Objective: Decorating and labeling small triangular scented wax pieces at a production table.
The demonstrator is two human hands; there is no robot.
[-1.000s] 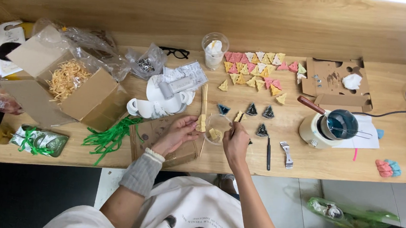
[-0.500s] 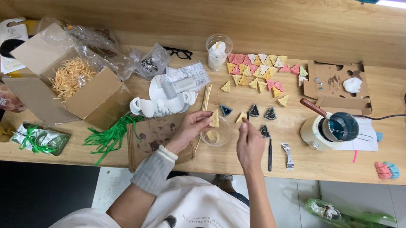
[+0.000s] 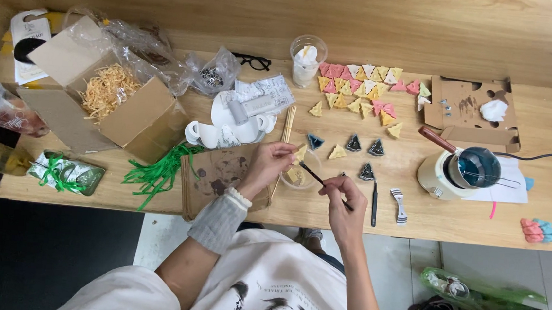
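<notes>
My left hand [image 3: 267, 166] pinches a small yellow triangle piece [image 3: 300, 152] just above a small clear bowl [image 3: 300, 175] on the wooden table. My right hand [image 3: 344, 200] grips a thin dark stick [image 3: 317, 176] whose tip points up-left at that triangle. Close by on the table lie one yellow triangle [image 3: 337, 152] and several dark triangles [image 3: 354, 143]. A group of pink, yellow and pale triangles [image 3: 359, 88] lies farther back.
A pot of blue liquid [image 3: 461, 173] stands right of my hands; tweezers [image 3: 400, 205] and a dark tool [image 3: 374, 199] lie near the front edge. White cups [image 3: 222, 132], an open cardboard box of straw [image 3: 107, 92], green ribbon [image 3: 157, 168], glasses [image 3: 252, 60] and a plastic cup [image 3: 308, 59] sit left and behind.
My left hand rose from the bowl area holding the yellow triangle. My right hand picked up the thin stick and brought its tip to the triangle.
</notes>
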